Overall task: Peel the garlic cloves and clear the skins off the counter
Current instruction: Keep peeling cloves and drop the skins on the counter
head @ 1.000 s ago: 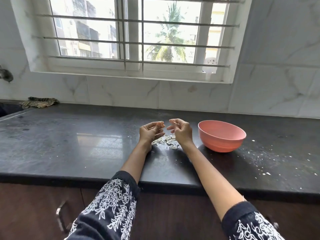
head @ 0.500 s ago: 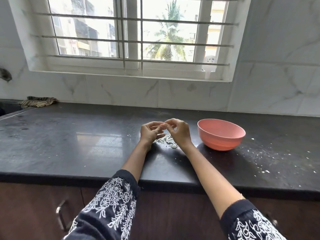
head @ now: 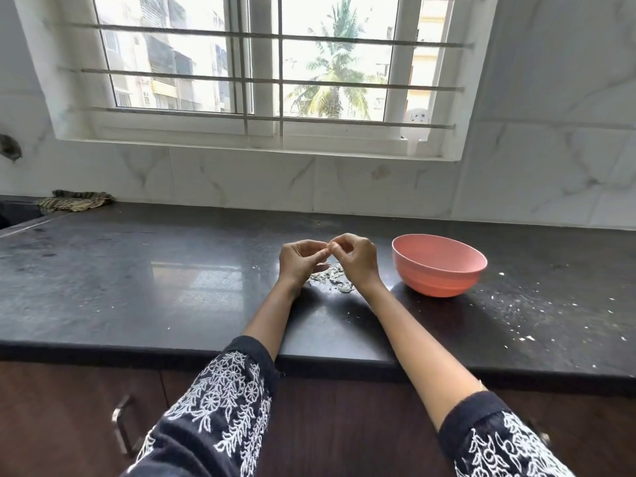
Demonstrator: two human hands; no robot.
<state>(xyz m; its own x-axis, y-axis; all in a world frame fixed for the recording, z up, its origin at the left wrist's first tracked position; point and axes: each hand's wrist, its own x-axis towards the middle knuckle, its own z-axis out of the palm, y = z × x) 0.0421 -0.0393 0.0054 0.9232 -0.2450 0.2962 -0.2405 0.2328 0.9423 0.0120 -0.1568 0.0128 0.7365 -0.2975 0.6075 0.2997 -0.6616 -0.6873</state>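
Centre frame: left hand (head: 300,259) and right hand (head: 356,261) met fingertip to fingertip, grips pinching a small garlic clove (head: 329,245) | skins (head: 332,278) heaped beneath on dark surface (head: 137,270) | pink bowl (head: 438,266) just right.

Single head-worn view, set at the near edge of the bench (head: 137,270), facing forward and down toward the window (head: 261,70) behind it.
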